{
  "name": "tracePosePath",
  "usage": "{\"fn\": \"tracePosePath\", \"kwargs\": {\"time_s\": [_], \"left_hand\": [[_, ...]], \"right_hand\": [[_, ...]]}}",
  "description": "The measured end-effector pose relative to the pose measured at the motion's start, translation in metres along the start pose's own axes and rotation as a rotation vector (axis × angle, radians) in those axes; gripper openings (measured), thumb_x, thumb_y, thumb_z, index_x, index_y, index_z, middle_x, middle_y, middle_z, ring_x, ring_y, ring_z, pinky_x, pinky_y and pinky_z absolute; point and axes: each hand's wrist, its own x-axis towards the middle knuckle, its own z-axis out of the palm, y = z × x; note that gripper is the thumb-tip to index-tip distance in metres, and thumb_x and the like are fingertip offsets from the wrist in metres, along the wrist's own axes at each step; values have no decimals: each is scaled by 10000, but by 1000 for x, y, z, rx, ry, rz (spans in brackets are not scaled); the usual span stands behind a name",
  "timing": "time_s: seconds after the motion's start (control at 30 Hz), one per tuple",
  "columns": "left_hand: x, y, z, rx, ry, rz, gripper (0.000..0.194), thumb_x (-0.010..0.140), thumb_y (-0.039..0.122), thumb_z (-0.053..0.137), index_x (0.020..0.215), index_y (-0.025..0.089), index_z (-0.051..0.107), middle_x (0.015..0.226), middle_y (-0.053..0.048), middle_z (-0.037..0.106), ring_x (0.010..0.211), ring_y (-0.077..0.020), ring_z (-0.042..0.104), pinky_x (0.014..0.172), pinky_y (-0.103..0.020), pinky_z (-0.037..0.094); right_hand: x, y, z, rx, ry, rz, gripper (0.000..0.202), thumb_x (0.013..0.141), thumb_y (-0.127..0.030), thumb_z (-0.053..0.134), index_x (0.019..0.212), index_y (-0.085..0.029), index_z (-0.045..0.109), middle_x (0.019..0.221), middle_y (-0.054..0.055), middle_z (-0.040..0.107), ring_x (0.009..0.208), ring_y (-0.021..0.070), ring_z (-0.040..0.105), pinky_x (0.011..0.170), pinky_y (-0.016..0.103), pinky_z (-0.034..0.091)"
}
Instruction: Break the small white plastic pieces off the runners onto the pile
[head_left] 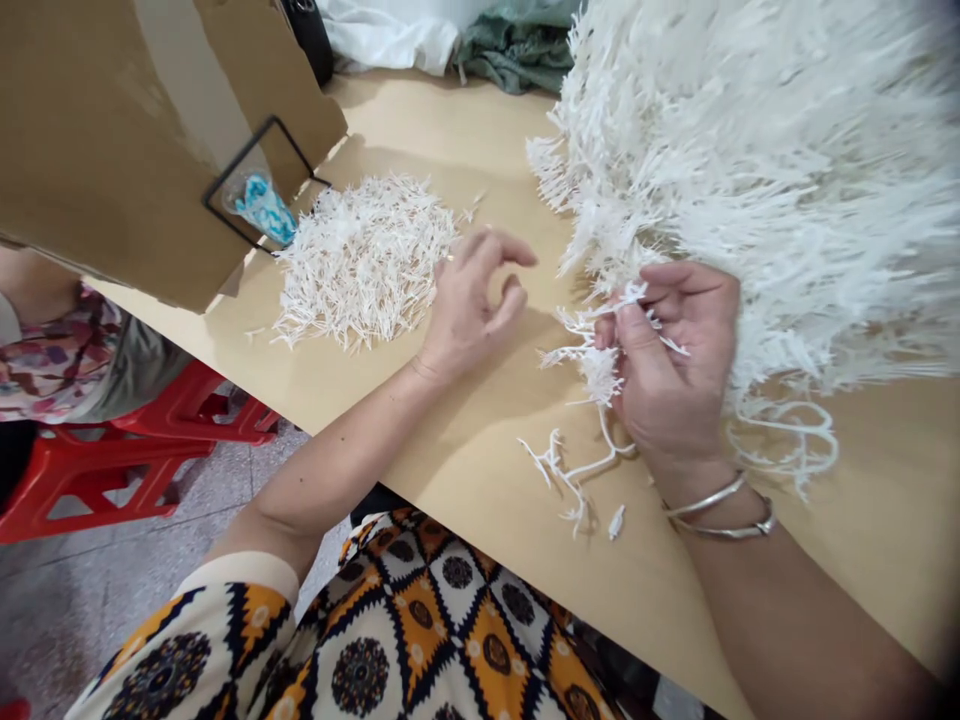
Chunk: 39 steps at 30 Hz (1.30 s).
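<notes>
My right hand [679,370] is closed on a cluster of white branched plastic sprues [600,375], thumb pressed against the fingers. Thin branches stick out to the left of its fingertips. Just beyond it rises a large heap of the same white branched sprues [750,180]. My left hand [476,295] hovers over the table with thumb and fingers curved apart and nothing visible between them. Beside it lies a low pile of small white slivers [367,260]. Loose branched sprue [574,470] and one small white piece [616,522] rest below my right hand.
A cardboard box [135,130] stands at the left of the tan table [465,440]. Against it are a black wire frame [247,150] and a clear cup with blue-and-white contents [262,205]. Red stools [120,470] and a seated person [52,350] are at the left.
</notes>
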Motion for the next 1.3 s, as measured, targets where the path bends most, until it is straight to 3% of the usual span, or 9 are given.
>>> {"fn": "tracePosePath", "kwargs": {"time_s": [0.13, 0.27, 0.37, 0.6, 0.73, 0.87, 1.13, 1.23, 1.3], "left_hand": [[-5, 12, 6, -21, -364, 140, 362, 951, 171, 549, 1292, 230, 655, 1403, -108, 703, 1338, -254, 640, 1127, -416, 453], [-8, 10, 12, -6, -500, 158, 277, 1005, 255, 649, 1280, 241, 676, 1339, -63, 767, 1265, -228, 686, 1098, -389, 390], [-7, 8, 13, -10, -459, 135, 178, 1052, 378, 665, 1146, 238, 724, 1086, -7, 834, 1004, -174, 747, 1044, -377, 366], [2, 3, 1, -137, -288, -46, 433, 1093, 557, 527, 998, 187, 733, 846, -17, 769, 743, -123, 659, 724, -265, 451], [3, 2, -2, -99, -157, -115, 367, 1097, 498, 541, 973, 197, 709, 806, -1, 716, 723, -114, 617, 707, -254, 467], [1, 3, -1, -84, -45, -115, 294, 1103, 417, 545, 957, 205, 686, 802, 4, 693, 746, -116, 614, 742, -258, 478], [-1, 14, -5, -199, -188, -63, 392, 1078, 523, 564, 996, 175, 727, 777, 11, 686, 696, -96, 579, 703, -242, 460], [-2, 21, -8, -275, -230, -12, 389, 1075, 510, 580, 996, 161, 733, 856, -14, 742, 770, -96, 638, 759, -233, 486], [-1, 24, -9, -297, -225, 14, 367, 1070, 495, 596, 1010, 162, 738, 892, -23, 764, 793, -95, 657, 791, -235, 495]], "right_hand": [[3, -4, 0, 61, 5, 20, 303, 905, -430, 738, 1147, -346, 575, 951, 26, 554, 665, 164, 516, 569, 357, 430], [2, -8, 0, 24, -14, 33, 287, 912, -431, 724, 1135, -348, 564, 954, 22, 550, 637, 155, 518, 572, 366, 448], [2, -7, -2, 39, -6, 2, 242, 928, -388, 735, 1124, -335, 603, 955, 24, 579, 671, 157, 562, 626, 367, 489], [1, -1, -1, -54, -19, -194, 265, 945, -223, 722, 1190, -271, 632, 1087, 49, 687, 1020, 186, 742, 911, 350, 618], [-2, -3, -2, -195, -158, -283, 299, 891, -147, 674, 1165, -263, 652, 1176, 72, 700, 1206, 264, 705, 1083, 504, 576], [-4, -7, -4, -571, -273, -528, 330, 817, -111, 643, 1117, -247, 653, 961, 52, 715, 1114, 321, 689, 1006, 537, 578], [-18, -33, 2, -900, -68, -726, 468, 934, -191, 685, 1396, -222, 619, 1425, 207, 644, 1378, 419, 572, 1139, 618, 479], [-16, -32, 1, -943, -50, -679, 535, 965, -293, 685, 1477, -195, 567, 1544, 244, 579, 1501, 469, 479, 1169, 659, 429], [-12, -27, 0, -982, -42, -582, 470, 1012, -301, 619, 1468, -199, 571, 1482, 229, 649, 1434, 441, 570, 1143, 646, 424]]}}
